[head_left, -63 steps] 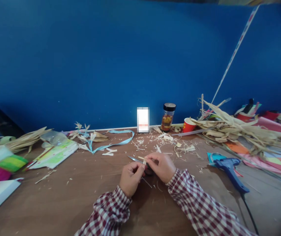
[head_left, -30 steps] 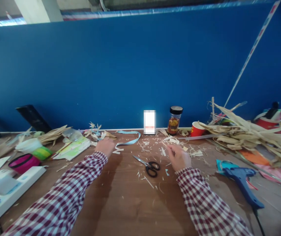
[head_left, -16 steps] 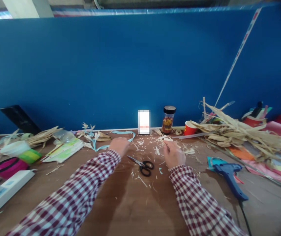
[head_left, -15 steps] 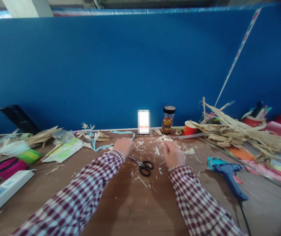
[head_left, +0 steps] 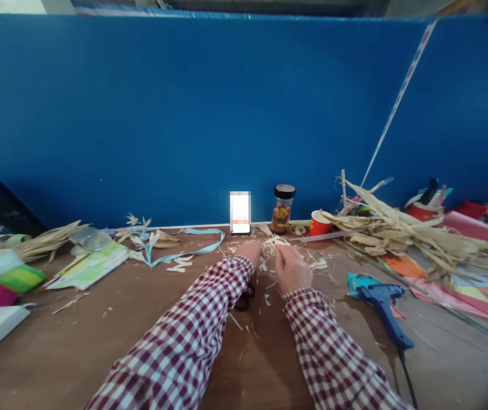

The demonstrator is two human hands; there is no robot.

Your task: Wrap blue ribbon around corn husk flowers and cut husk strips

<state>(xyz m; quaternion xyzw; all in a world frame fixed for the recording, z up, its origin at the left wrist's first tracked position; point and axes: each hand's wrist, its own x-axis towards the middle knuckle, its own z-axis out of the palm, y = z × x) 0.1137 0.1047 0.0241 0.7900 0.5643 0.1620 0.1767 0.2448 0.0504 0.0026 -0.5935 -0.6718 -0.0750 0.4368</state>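
My left hand (head_left: 250,252) is curled closed over the middle of the table, its fingertips turned toward my right hand; whatever is in its fingers is hidden. Just to its right, my right hand (head_left: 294,269) pinches a pale piece of corn husk (head_left: 281,242) between thumb and finger. Black-handled scissors (head_left: 244,299) lie under my left wrist, the blades covered by my sleeve. Small husk clippings are scattered around both hands. Several cut husk strips (head_left: 179,264) rest on the table to the left, below a light blue ribbon (head_left: 209,248).
A lit phone (head_left: 240,213) leans on the blue partition (head_left: 184,114). Right of it stand a black-lidded jar (head_left: 283,209) and a red paper cup (head_left: 319,223). Dried husks (head_left: 389,233) are piled at right, with a blue glue gun (head_left: 384,310) and its cord nearer.
My left hand has moved right, close to my right hand, uncovering the cut husk strips and passing over the scissors. My right hand stays nearly in place. The view has turned slightly right.
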